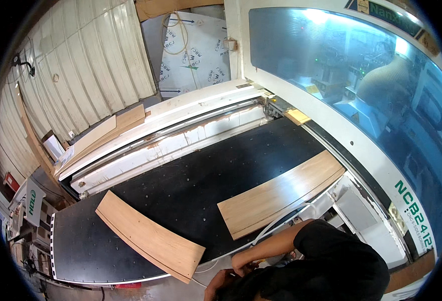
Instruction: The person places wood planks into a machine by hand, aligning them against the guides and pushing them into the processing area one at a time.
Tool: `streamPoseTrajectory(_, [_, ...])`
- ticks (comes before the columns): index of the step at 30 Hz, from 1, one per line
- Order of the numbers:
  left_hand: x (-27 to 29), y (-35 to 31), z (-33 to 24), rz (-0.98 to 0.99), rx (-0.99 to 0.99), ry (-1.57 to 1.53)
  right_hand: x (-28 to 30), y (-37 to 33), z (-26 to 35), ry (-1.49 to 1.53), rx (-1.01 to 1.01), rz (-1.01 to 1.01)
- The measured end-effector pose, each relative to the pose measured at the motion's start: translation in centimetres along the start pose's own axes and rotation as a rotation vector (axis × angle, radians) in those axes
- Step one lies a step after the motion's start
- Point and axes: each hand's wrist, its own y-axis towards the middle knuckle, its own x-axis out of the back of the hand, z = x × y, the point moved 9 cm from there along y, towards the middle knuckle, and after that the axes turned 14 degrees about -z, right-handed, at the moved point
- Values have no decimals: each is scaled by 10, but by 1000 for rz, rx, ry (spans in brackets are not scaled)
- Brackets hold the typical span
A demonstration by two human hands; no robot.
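Two curved wood panels on the black counter [191,175]. From the hands: left panel [150,236] at 10 o'clock, right panel [283,193] at 1 o'clock. Both show a thin groove along the near curved edge.

Left hand [221,280] and right hand [242,269] sit close to each other, low in front of the body, just off the counter edge. Fingers mostly hidden, so can't tell if either is apart, closed up or clamped on something. Neither is on a panel.

Handling, my take: take a panel with one hand at each end, lift flat, don't drag (grit would mark the face). Left panel's 5 o'clock end pokes past the counter edge, so I'd support that end first; a sleeve could catch it and swing it.

Right panel lies along the near edge, with a white hose [279,220] curving close by at its 5 o'clock side. Clear the hose before lifting. Don't grip on the groove; thin lip there could chip.

Watch the far end too: the machine housing [306,108] stands at 1 o'clock, beyond the right panel. Turn panels away from it.
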Motion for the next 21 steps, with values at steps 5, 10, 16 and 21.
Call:
streamPoseTrajectory(5, [-1,7,6,8,-131,242,-4,1,-7,36,-8,21])
streamPoseTrajectory(10, [-6,-9,-5,29,-40,208,-5,5,-6,36,-7,50])
streamPoseTrajectory(16, [-8,-9,-15,44,-32,284,-5,8,-9,44,-16,70])
streamPoseTrajectory(21, [10,19,51,1,-66,185,-5,16,-11,63,-17,136])
